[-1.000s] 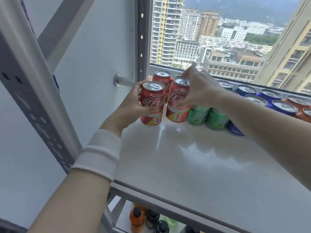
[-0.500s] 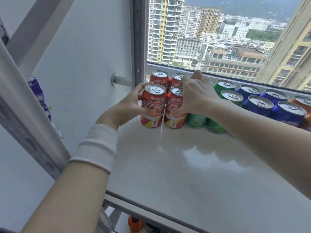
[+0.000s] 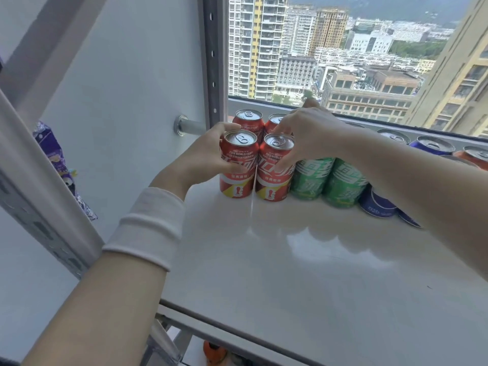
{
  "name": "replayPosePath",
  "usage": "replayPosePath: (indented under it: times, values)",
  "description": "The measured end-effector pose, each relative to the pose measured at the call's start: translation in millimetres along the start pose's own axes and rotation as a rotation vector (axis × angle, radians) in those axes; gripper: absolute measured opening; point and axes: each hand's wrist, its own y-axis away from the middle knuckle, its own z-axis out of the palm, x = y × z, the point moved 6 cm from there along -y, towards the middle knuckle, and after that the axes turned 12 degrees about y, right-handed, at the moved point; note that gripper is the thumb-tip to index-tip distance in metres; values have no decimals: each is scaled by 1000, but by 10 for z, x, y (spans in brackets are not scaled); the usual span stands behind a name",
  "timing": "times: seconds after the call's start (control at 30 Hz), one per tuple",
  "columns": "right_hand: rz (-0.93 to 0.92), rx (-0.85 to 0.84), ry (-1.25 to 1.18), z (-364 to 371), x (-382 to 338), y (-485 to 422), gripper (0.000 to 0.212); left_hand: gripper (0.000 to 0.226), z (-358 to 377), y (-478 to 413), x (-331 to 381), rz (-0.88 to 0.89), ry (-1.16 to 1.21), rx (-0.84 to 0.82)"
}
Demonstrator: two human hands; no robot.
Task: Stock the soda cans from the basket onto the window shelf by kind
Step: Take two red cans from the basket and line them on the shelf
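Placing step: red cola cans [image 3: 239, 165] seated on window shelf [image 3: 290, 260], one clamped in left hand [image 3: 206, 157], other in right hand [image 3: 309, 136], fingers [image 3: 224, 127] curled round; release judged due next.

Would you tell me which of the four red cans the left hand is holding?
The front-left red can, nearest the wall; the right hand grips its front-right neighbour.

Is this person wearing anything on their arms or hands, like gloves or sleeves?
No gloves. The left hand has a soft white wristband just behind it; the left forearm beyond is uncovered. The right hand and right forearm carry no sleeve, band or watch that shows.
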Motion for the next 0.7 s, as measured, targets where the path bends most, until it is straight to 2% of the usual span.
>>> replayPosePath:
  times: [0.3,0.47,0.7]
  values:
    - [-8,29,-58,29,27,-39,70,73,-53,-232,-110,-43,30,-48]
    - [50,45,-69,38,49,-92,64,75,-61,-328,-167,-61,75,-49]
    - [153,17,-118,79,78,-108,75,82,-56,-399,-215,-94,102,-57]
